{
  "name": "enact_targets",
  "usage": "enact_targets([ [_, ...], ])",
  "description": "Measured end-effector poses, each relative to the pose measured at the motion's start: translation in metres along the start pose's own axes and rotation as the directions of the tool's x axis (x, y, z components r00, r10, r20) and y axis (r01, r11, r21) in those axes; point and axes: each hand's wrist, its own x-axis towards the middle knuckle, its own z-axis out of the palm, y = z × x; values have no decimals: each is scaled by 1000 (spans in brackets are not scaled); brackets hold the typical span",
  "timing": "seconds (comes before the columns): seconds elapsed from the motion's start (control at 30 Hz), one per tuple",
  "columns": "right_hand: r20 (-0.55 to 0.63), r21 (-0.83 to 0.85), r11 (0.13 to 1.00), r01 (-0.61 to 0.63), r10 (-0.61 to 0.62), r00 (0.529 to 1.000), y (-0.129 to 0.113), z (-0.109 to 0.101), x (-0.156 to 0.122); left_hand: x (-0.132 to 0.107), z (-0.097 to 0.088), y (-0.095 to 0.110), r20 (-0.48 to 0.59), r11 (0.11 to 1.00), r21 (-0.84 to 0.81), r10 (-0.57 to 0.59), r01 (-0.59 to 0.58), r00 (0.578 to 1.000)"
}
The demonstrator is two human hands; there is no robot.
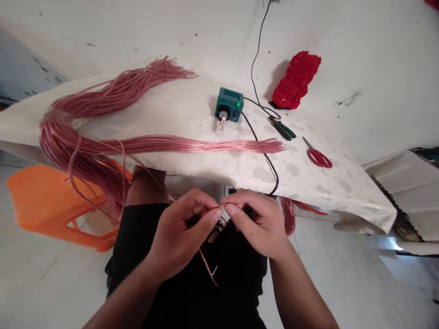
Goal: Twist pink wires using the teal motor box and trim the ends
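Hands: our left hand [183, 230] and right hand [255, 224] met above our black clothing [236, 283].
Fingers: thumbs and forefingers clamped together on a thin pink wire [207, 265], its end curving downward.
Bundle: glossy, loose pink wire strands [171, 145] lay looped over the blotched white cloth [308, 183].
Edges: the cloth's soft edge ran just past our fingers.
Room: a green dial box [229, 105], green-handled pliers [281, 128] and red scissors [318, 158] sat well beyond our hands.
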Motion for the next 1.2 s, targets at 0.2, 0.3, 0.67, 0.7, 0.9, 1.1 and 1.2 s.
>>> enact_targets([
  [0.2, 66, -11, 997, -71, 71, 995, 3, -1, -3, -3, -2, -13, -50, 931, 301, 229, -204, 972],
  [0.3, 100, -5, 997, -79, 79, 992, 3, -3, -3, -4, -5, -16, 90, 853, 419, 302, -311, 949],
  [0.67, 63, -19, 998, -59, 61, 996, 3, -4, -4, 1, -8, -27, 121, 598, 566, 620, -567, 775],
  [0.7, 57, -29, 998, -55, 57, 997, 3, -4, -4, 2, -8, -28, 108, 567, 576, 660, -588, 743],
  [0.9, 48, -36, 999, -24, 26, 999, 1, -3, -2, 2, -7, -26, 34, 537, 640, 695, -550, 718],
  [1.1, -22, -39, 999, 27, -28, 999, 2, -1, -2, -2, -4, -17, -17, 755, 487, 511, -439, 860],
  [1.2, 7, -26, 996, 90, -90, 996, 2, -3, -2, -3, -8, -12, 8, 917, 304, 268, -258, 963],
])
